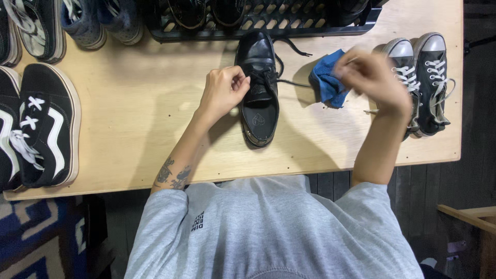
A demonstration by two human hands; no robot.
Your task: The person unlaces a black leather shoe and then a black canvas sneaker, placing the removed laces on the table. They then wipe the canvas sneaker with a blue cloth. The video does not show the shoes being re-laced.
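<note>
At the centre of the wooden table (pixel 129 103), the left hand (pixel 223 90) pinches the lace area of the black leather shoe (pixel 259 88), while the blurred right hand (pixel 369 75), at three o'clock from it, seems closed on a thin lace end beside the blue cloth (pixel 326 82), so lacing seems in progress and next needs steady tension.

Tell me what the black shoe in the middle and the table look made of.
Black shoe: likely leather or imitation leather, smooth with a soft sheen on the toe; the left hand rests on its laces. Table: pale wood or plywood, matte, with faint grain and a layered-looking front edge.
</note>
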